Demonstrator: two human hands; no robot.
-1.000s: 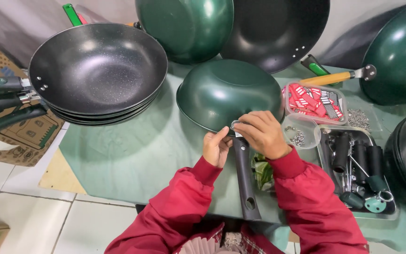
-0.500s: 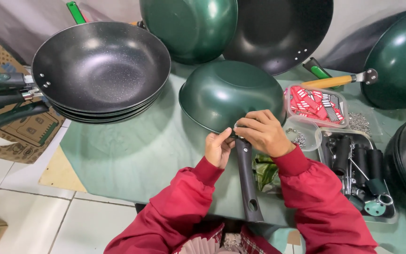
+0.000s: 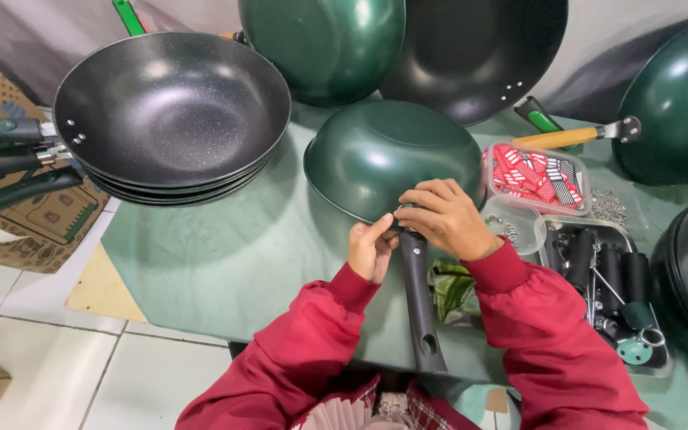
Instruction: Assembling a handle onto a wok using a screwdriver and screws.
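An upturned green wok (image 3: pixel 388 155) lies bottom-up near the middle of the green-covered table (image 3: pixel 224 255), its black handle (image 3: pixel 420 302) running straight back toward the person and ending just short of the near table edge. Both hands meet at the joint where handle and rim join: the left hand (image 3: pixel 370 248) pinches narrowly at the top of the handle from its left side, and the right hand (image 3: pixel 443 216) curls over the joint from above, fingers bent close on a small part too hidden to make out. Red sleeves (image 3: pixel 519 334) flank the handle on both sides. Open cloth lies to the left of the hands, between the wok and the table's left edge, where tiled floor (image 3: pixel 33 350) and cardboard boxes (image 3: pixel 49 219) show below. At far left a stack of black woks (image 3: pixel 173 111) sits open side up, near the upturned wok but apart from it. More woks (image 3: pixel 320 44) lean against the wall behind. To the right the room is tight: a clear box of red packets (image 3: pixel 537 177) sits just beside the wok, a metal tray of dark parts (image 3: pixel 607 279) lies by the right sleeve, and a wooden-handled tool (image 3: pixel 575 137) rests beyond them.
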